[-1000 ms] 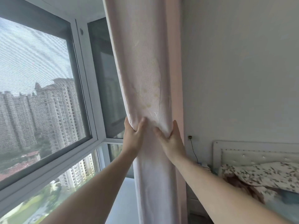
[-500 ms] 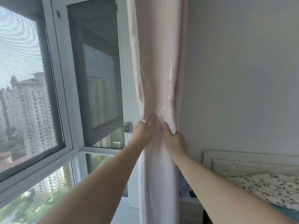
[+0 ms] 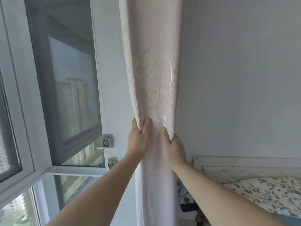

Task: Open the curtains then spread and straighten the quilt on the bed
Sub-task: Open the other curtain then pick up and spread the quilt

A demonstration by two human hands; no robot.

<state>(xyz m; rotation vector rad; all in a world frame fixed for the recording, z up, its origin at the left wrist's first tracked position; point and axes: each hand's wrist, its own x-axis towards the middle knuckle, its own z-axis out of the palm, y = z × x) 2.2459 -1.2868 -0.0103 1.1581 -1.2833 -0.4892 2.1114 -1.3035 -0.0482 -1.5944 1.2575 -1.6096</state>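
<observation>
A pale pink curtain point(image 3: 154, 70) with a faint leaf print hangs bunched into a narrow column in the corner where the window meets the wall. My left hand point(image 3: 138, 141) grips its left edge, thumb on the front of the cloth. My right hand point(image 3: 173, 147) grips its right edge at about the same height, fingers wrapped behind the fold. At the lower right a white quilt point(image 3: 267, 194) with small dark leaves lies on the bed, below a white studded headboard point(image 3: 244, 168).
A large window point(image 3: 65, 95) with a white frame fills the left side, with tower blocks outside. Two small grey brackets point(image 3: 107, 141) sit on the frame beside the curtain. Dark cables and small objects point(image 3: 187, 204) lie low between curtain and bed. A bare grey wall point(image 3: 244, 79) stands on the right.
Both hands have drawn the bunched curtain further right, up against the wall corner. More of the window and its frame is uncovered, and the view has swung right.
</observation>
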